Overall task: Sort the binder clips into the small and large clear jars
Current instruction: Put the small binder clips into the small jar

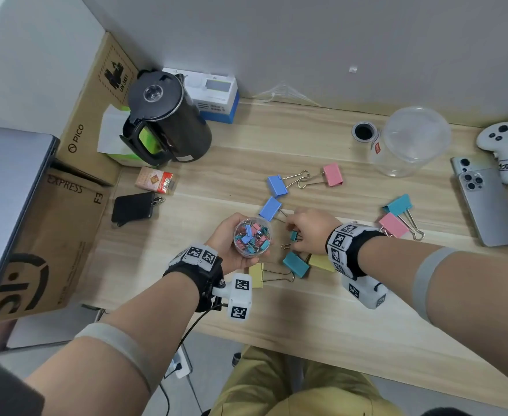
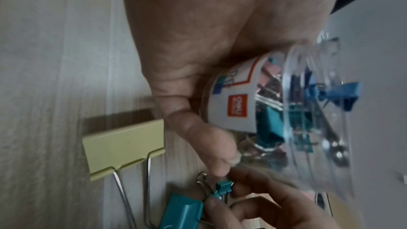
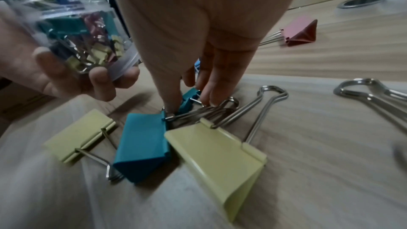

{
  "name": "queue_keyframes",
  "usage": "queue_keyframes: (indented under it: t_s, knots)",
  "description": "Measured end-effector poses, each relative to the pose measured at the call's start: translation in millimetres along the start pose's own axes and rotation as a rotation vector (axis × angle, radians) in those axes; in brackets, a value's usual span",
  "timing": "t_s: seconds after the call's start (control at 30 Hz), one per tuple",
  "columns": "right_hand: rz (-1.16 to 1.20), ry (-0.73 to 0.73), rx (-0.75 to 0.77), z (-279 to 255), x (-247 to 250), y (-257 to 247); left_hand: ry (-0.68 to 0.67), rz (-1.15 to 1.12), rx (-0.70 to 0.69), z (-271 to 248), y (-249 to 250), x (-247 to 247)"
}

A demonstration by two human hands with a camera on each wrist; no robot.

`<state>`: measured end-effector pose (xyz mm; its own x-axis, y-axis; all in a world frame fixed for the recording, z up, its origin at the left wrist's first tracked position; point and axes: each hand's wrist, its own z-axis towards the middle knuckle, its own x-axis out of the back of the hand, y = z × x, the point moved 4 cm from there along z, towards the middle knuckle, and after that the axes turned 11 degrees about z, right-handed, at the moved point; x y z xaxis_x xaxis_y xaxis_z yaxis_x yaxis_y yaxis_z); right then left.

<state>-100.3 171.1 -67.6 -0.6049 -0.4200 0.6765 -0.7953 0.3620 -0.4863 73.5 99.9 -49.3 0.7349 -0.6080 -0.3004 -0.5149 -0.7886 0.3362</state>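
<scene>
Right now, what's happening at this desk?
A person is sorting binder clips by size. The left hand holds the small clear jar, already full of small clips. The right hand pinches a small teal clip among the large clips on the wooden desk. The large clear jar stands at the back right, apparently empty. Large clips in blue, pink, teal and yellow lie loose on the desk, such as a large yellow clip.

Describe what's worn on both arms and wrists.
Each wrist carries a black strap with a white band of black square code markers: left wrist, right wrist. A white camera block with the same markers hangs under each strap; a black cable runs from the left one. Each forearm has a grey band. Both hands are bare.
</scene>
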Motion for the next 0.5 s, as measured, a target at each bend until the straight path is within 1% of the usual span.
queue_keyframes:
  t_s: [0.17,0.33,0.43,0.5]
  knots:
    - [-0.027,-0.04,0.045,0,-4,-5,0.008,0.003,-0.008,-1,4,2]
    - [-0.13,-0.05,0.063,-7,-7,-9,0.014,0.016,-0.007,1,4,3]
    - [-0.127,-0.087,0.055,-9,-11,-9,0.016,0.026,-0.008,1,4,2]
    - [-0.112,-0.084,0.053,-10,-10,-9,0.013,0.031,-0.01,2,5,1]
